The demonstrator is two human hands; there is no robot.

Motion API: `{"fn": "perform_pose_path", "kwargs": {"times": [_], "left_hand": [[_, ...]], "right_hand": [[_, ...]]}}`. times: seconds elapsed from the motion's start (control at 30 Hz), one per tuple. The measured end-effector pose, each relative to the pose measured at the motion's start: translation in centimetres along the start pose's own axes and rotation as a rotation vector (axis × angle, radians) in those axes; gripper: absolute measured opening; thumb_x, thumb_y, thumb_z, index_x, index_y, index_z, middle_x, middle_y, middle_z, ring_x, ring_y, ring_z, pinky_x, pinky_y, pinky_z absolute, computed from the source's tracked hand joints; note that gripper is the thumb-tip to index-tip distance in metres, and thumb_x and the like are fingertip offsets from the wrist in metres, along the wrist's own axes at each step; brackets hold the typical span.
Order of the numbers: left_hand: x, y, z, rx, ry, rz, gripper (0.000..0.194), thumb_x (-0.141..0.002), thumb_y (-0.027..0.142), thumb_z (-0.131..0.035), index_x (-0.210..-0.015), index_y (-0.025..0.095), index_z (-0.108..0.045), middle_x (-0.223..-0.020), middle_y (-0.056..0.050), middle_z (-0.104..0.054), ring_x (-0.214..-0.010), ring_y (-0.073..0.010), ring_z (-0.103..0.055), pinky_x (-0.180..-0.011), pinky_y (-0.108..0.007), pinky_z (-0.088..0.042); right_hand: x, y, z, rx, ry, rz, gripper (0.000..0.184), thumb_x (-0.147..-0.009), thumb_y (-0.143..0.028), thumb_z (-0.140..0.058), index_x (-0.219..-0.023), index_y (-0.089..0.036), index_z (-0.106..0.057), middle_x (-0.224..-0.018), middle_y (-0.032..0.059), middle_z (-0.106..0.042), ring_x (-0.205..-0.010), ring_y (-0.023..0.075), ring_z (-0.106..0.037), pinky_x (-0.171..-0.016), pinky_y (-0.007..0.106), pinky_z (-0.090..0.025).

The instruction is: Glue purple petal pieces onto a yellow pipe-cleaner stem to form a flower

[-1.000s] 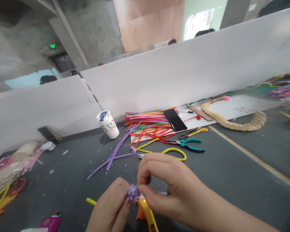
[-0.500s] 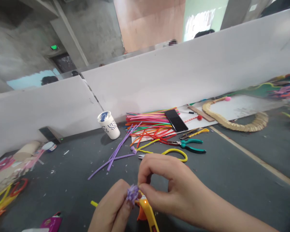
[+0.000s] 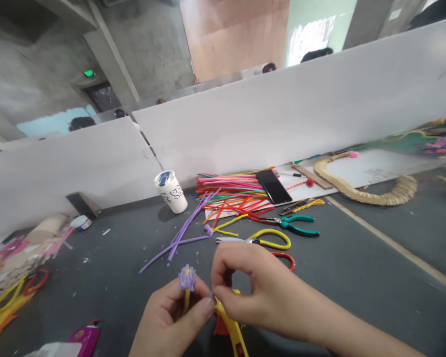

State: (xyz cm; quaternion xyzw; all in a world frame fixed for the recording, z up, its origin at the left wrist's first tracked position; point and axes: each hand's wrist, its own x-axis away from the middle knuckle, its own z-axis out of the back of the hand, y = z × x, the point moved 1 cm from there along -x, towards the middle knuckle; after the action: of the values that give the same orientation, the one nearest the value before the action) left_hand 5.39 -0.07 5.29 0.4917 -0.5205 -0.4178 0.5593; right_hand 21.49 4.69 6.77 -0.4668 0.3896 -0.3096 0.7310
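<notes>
My left hand (image 3: 171, 320) is closed on a yellow stem topped by a small purple pipe-cleaner flower (image 3: 187, 277), held upright near the bottom middle. My right hand (image 3: 256, 292) is closed in a pinch right beside the stem, just below the flower; what its fingertips hold is too small to make out. Under both hands lies a yellow and orange glue gun (image 3: 230, 327). Loose purple pipe cleaners (image 3: 184, 233) lie on the dark table (image 3: 357, 267) just beyond my hands.
A white cup (image 3: 171, 191) stands by the white partition (image 3: 282, 114). A pile of coloured pipe cleaners (image 3: 230, 191) carries a black phone (image 3: 273, 186). Green-handled pliers (image 3: 293, 223) and yellow-handled scissors (image 3: 263, 240) lie near. A pink object (image 3: 83, 337) sits bottom left.
My left hand has lifted the purple flower up and to the left, away from my right fingertips, so its yellow stem now shows. The view shifted slightly.
</notes>
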Motion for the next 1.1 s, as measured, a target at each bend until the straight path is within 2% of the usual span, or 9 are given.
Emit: {"fn": "perform_pose_path", "kwargs": {"times": [0.1,0.17,0.3,0.4,0.5,0.63,0.73,0.83,1.1], "left_hand": [[0.0,-0.3,0.0,0.097,-0.008,-0.016,0.031,-0.051,0.042,-0.091,-0.054,0.018,-0.071,-0.056,0.003,-0.057,-0.057,-0.0117,-0.047,-0.057,-0.021,-0.04],[0.0,-0.4,0.2,0.169,0.0,-0.028,0.03,-0.052,0.04,-0.091,-0.055,0.018,-0.07,-0.057,0.004,-0.055,-0.058,-0.0117,-0.047,-0.057,-0.02,-0.04],[0.2,-0.5,0.5,0.231,0.012,0.012,0.026,-0.052,0.036,-0.092,-0.059,0.018,-0.074,-0.062,0.002,-0.06,-0.063,-0.0133,-0.052,-0.064,-0.022,-0.044],[0.3,-0.5,0.5,0.216,0.016,0.011,0.026,-0.053,0.037,-0.091,-0.063,0.018,-0.077,-0.062,0.002,-0.062,-0.064,-0.0138,-0.054,-0.065,-0.023,-0.045],[0.3,-0.6,0.7,0.148,0.052,-0.03,0.025,-0.055,0.038,-0.089,-0.062,0.017,-0.076,-0.06,0.002,-0.063,-0.06,-0.0129,-0.054,-0.06,-0.021,-0.043],[0.3,-0.7,1.0,0.072,0.096,-0.086,0.021,-0.057,0.035,-0.087,-0.062,0.019,-0.074,-0.058,0.003,-0.061,-0.057,-0.0109,-0.05,-0.055,-0.019,-0.04],[0.2,-1.0,1.2,0.055,0.058,-0.11,0.019,-0.06,0.033,-0.084,-0.06,0.02,-0.071,-0.057,0.004,-0.059,-0.058,-0.0114,-0.05,-0.057,-0.019,-0.041],[-0.1,-1.4,1.4,0.006,0.02,-0.11,0.018,-0.062,0.033,-0.083,-0.059,0.019,-0.071,-0.056,0.004,-0.057,-0.057,-0.0118,-0.048,-0.057,-0.02,-0.04],[-0.7,-2.2,1.7,-0.012,-0.022,-0.029,0.018,-0.059,0.03,-0.082,-0.06,0.016,-0.071,-0.055,0.003,-0.058,-0.053,-0.0103,-0.045,-0.054,-0.021,-0.038]], "right_hand": [[0.3,-0.1,-0.5,0.012,0.043,0.092,0.015,-0.073,-0.003,-0.062,-0.07,-0.017,-0.062,-0.073,-0.0029,-0.062,-0.069,0.0113,-0.058,-0.067,0.022,-0.045],[0.4,-0.1,-0.8,-0.027,0.044,0.082,0.014,-0.075,-0.004,-0.065,-0.076,-0.017,-0.066,-0.077,-0.0018,-0.064,-0.073,0.0122,-0.06,-0.07,0.023,-0.046],[0.3,-0.2,-1.7,-0.167,0.052,0.011,0.013,-0.075,-0.006,-0.067,-0.074,-0.018,-0.065,-0.076,-0.0021,-0.063,-0.072,0.012,-0.059,-0.068,0.022,-0.048],[0.4,-0.1,-2.2,-0.168,0.117,0.065,0.015,-0.077,-0.006,-0.062,-0.07,-0.019,-0.061,-0.074,-0.0021,-0.06,-0.07,0.012,-0.057,-0.064,0.021,-0.046],[0.8,0.2,-2.3,0.032,0.158,0.173,0.013,-0.082,-0.008,-0.057,-0.075,-0.019,-0.058,-0.076,-0.0007,-0.061,-0.07,0.0127,-0.056,-0.064,0.022,-0.044],[1.6,0.6,-2.3,0.267,0.081,0.291,0.011,-0.089,-0.009,-0.056,-0.084,-0.019,-0.059,-0.079,0.0001,-0.063,-0.07,0.0125,-0.056,-0.064,0.021,-0.042],[1.9,0.9,-2.6,0.272,0.066,0.262,0.014,-0.086,-0.007,-0.063,-0.09,-0.019,-0.057,-0.082,-0.0008,-0.065,-0.07,0.0113,-0.059,-0.064,0.018,-0.043],[2.1,1.0,-2.8,0.379,0.043,0.292,0.02,-0.085,-0.004,-0.065,-0.093,-0.018,-0.055,-0.083,0.0002,-0.067,-0.07,0.0119,-0.06,-0.064,0.019,-0.044],[2.4,1.0,-2.9,0.842,-0.09,0.564,0.007,-0.094,-0.009,-0.051,-0.096,-0.012,-0.057,-0.078,0.0042,-0.064,-0.066,0.016,-0.053,-0.059,0.025,-0.04]]}}
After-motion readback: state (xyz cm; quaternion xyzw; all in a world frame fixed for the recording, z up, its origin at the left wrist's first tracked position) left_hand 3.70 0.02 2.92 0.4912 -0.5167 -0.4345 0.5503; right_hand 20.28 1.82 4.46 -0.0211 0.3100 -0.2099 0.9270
